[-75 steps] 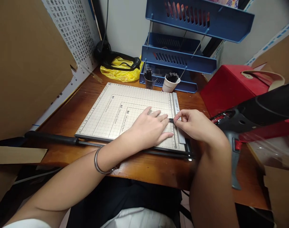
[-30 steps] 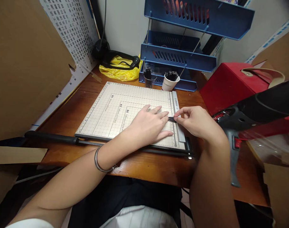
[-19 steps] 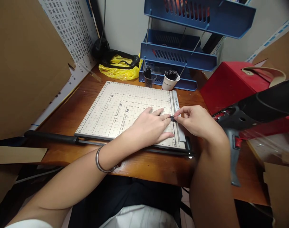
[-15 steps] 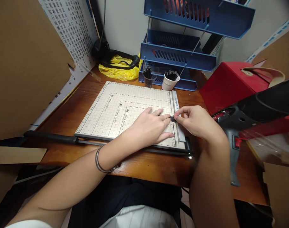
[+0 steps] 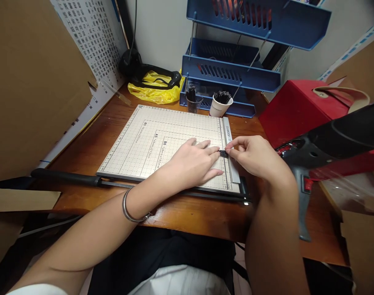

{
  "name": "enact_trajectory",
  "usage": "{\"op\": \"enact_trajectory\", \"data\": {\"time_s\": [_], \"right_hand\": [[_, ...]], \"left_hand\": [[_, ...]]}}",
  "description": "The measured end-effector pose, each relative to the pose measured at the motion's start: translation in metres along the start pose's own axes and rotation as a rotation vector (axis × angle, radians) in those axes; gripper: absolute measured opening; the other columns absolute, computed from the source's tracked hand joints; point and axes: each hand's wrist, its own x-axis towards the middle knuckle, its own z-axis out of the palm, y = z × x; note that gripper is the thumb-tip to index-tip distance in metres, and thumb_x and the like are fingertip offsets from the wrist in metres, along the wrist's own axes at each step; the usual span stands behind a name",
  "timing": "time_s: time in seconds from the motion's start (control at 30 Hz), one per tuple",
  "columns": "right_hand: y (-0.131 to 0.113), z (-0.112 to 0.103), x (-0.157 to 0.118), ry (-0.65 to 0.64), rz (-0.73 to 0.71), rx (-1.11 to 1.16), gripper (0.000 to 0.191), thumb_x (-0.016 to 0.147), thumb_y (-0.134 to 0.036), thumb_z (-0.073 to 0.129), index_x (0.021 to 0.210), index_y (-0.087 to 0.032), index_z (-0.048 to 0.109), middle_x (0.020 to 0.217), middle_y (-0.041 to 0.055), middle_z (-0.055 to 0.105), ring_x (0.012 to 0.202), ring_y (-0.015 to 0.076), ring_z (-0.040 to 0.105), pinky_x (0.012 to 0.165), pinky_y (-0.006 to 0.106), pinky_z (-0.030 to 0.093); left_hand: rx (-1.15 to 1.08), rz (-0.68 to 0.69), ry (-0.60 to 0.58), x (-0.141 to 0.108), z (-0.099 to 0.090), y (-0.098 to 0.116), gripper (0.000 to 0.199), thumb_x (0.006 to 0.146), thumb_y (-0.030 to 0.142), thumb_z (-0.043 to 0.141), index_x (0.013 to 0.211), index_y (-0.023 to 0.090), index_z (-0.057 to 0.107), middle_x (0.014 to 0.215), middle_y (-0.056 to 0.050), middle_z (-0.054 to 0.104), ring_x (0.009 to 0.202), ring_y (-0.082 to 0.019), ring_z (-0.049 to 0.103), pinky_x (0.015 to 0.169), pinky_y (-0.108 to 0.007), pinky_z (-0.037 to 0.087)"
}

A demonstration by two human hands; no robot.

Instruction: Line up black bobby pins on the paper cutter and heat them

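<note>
1. Table [image 5: 187, 217]: wooden, carrying the work beside its near edge.
2. Paper cutter [image 5: 144, 143]: flat, gridded face up, close to the table's near edge.
3. Left hand [image 5: 194, 166]: palm down on the paper cutter, fingers slightly apart, fingertips at the left end of the black strands [image 5: 223, 154].
4. Right hand [image 5: 250, 153]: thumb and forefinger nearly together at the opposite end; whether clamped cannot be told.
5. Metal strip [image 5: 234, 170]: along the paper cutter's right side.
6. Black strands: between both hands, neither clearly nearer; long axis crosswise to the metal strip, roughly parallel to the table's near edge.
</note>
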Motion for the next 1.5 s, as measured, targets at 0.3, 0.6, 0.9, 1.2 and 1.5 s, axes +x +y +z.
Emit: {"op": "enact_trajectory", "data": {"time_s": [0.3,0.6,0.9,1.2,1.5], "right_hand": [[0.0016,0.0001,0.0012,0.009,0.014,0.061,0.013,0.083,-0.021,0.065,0.087,-0.020,0.077,0.053,-0.0050,0.049,0.052,0.0135,0.039,0.059,0.032,0.032],[0.0008,-0.0014,-0.0008,-0.026,0.007,0.046,0.021,0.086,-0.024,0.065,0.099,-0.020,0.081,0.052,-0.0062,0.041,0.054,0.0135,0.036,0.059,0.032,0.030],[0.0038,0.0002,0.0006,-0.042,0.004,0.068,0.029,0.087,-0.019,0.058,0.105,-0.017,0.080,0.054,-0.0052,0.043,0.051,0.0119,0.034,0.055,0.031,0.029],[0.0034,-0.0010,-0.0004,-0.095,-0.034,0.010,0.031,0.087,-0.016,0.058,0.109,-0.017,0.080,0.052,-0.0063,0.044,0.050,0.0121,0.038,0.055,0.029,0.032],[0.0038,-0.0030,-0.0022,-0.125,-0.050,0.029,0.023,0.084,-0.021,0.067,0.105,-0.021,0.076,0.054,-0.0076,0.043,0.054,0.0131,0.040,0.055,0.030,0.033]], "left_hand": [[-0.019,0.014,-0.001,0.0003,0.0025,-0.0001,0.047,0.109,0.047,0.044,0.134,0.011,0.064,0.150,-0.011,0.062,0.139,-0.033,0.056,0.109,-0.048,0.046],[-0.048,0.003,-0.035,0.0005,0.0021,0.0018,0.050,0.109,0.047,0.043,0.138,0.010,0.061,0.154,-0.011,0.058,0.142,-0.034,0.053,0.112,-0.051,0.046],[-0.045,0.005,-0.015,-0.0003,0.0042,-0.0011,0.051,0.109,0.048,0.044,0.141,0.012,0.060,0.155,-0.011,0.058,0.143,-0.033,0.053,0.112,-0.050,0.046],[-0.035,0.005,-0.012,0.0004,0.0017,-0.0007,0.052,0.109,0.047,0.044,0.143,0.011,0.059,0.152,-0.011,0.060,0.141,-0.031,0.055,0.111,-0.049,0.047],[-0.022,-0.038,-0.025,0.0003,-0.0001,0.0007,0.054,0.109,0.047,0.044,0.147,0.010,0.055,0.155,-0.011,0.057,0.142,-0.032,0.054,0.114,-0.051,0.043]]}}
